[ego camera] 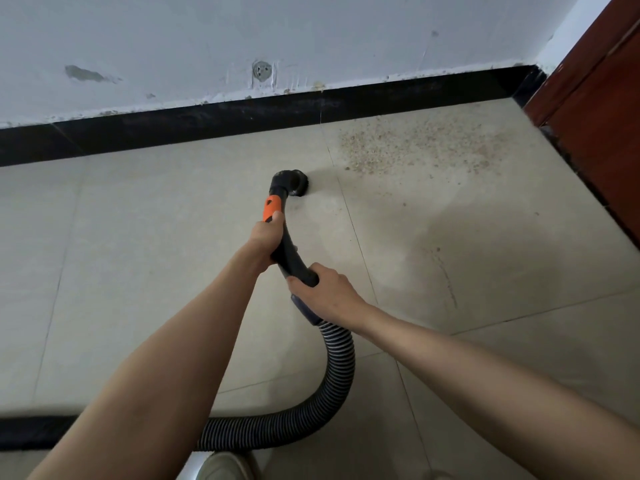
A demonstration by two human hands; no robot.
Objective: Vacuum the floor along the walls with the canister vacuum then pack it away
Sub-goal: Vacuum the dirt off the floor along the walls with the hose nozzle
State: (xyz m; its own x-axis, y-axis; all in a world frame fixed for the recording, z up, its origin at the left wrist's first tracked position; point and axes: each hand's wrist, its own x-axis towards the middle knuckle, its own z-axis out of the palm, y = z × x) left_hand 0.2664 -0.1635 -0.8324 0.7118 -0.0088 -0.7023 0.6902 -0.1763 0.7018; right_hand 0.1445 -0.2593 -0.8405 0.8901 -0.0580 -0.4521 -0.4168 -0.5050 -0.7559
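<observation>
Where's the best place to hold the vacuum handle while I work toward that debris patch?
Grip the curved black handle from above: left hand just behind the orange pad, right hand at the cuff above the ribbed hose. The bend probably steers the brush nozzle.

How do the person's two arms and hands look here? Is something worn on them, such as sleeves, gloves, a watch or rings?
Both forearms are bare as far as the picture shows; no sleeve edge is in view. The left hand and right hand wear no gloves. No watch, bracelet or ring is visible on either wrist or on the fingers that show.
</observation>
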